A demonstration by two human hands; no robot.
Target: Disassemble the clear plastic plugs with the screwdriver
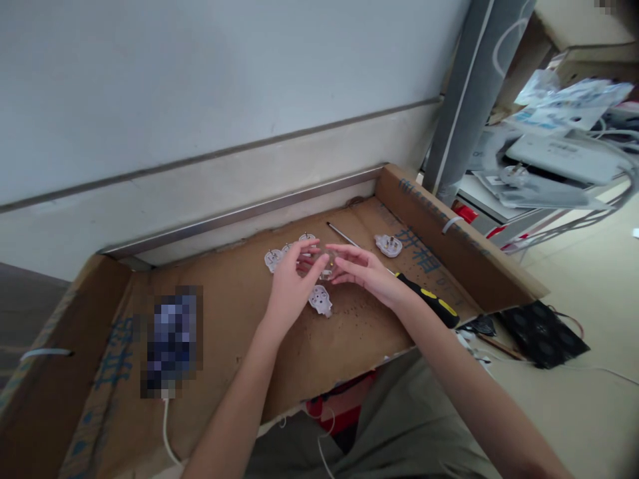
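On the brown cardboard point(224, 352), pale rounded plugs point(273, 260) with metal pins lie just beyond your left hand point(293, 276), its curled fingers clamped on a small clear plastic piece point(326, 273). A holed white disc point(320, 301) lies nearer you. Your right hand point(372, 271) grips the clear piece too, fingers bent. Rightward lie another pronged plug point(388, 245) and a black-and-yellow-handled screwdriver point(428, 299).

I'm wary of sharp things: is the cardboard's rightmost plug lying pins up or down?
Pins up: they rise from the upper face of the white plug.
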